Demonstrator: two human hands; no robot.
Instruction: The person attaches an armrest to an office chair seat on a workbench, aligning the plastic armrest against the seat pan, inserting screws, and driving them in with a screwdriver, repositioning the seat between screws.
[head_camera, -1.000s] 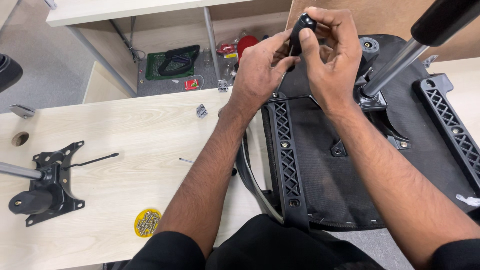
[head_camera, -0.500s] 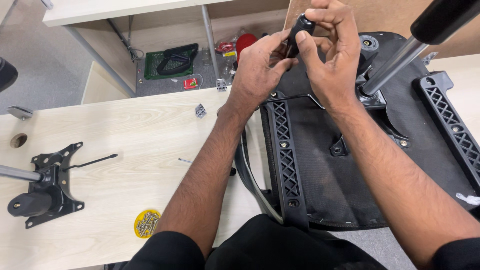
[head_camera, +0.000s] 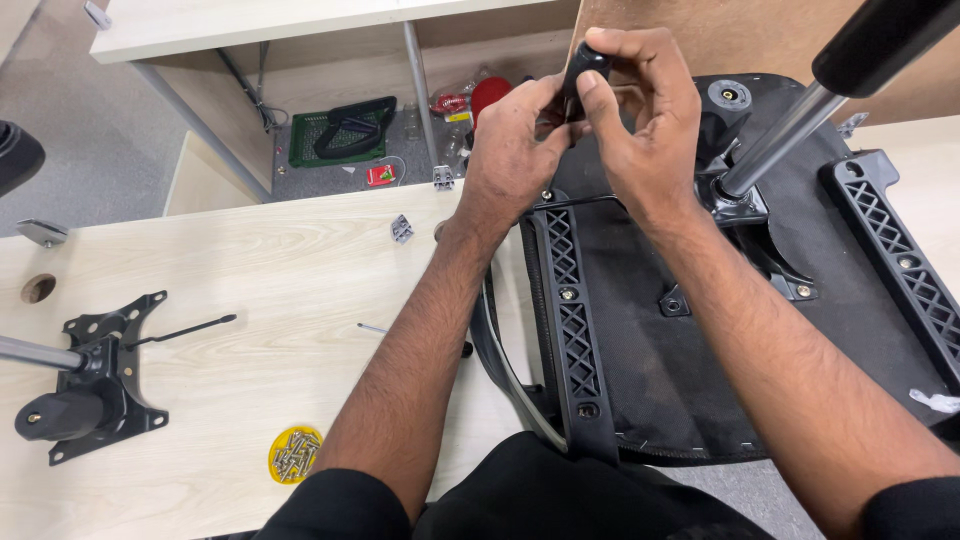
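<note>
An upturned black office chair seat (head_camera: 690, 340) lies on the light wooden table (head_camera: 250, 270) in front of me. Both hands are raised over its far edge and pinch a small black plastic knob (head_camera: 582, 66) between the fingertips. My left hand (head_camera: 515, 150) grips it from the left, my right hand (head_camera: 645, 125) from the right and above. A thin metal lever rod (head_camera: 580, 200) runs just below the hands. The chair's gas lift cylinder (head_camera: 800, 120) sticks up at the right.
A second black tilt mechanism (head_camera: 95, 380) with a lever lies at the table's left. A yellow lid of screws (head_camera: 295, 453) sits near the front edge. A small metal bracket (head_camera: 402, 229) lies mid-table. Beyond the table stands a desk frame with a green tray (head_camera: 340, 130) on the floor.
Both hands have stayed together on the knob; the fingers have shifted slightly around it. The view has barely moved.
</note>
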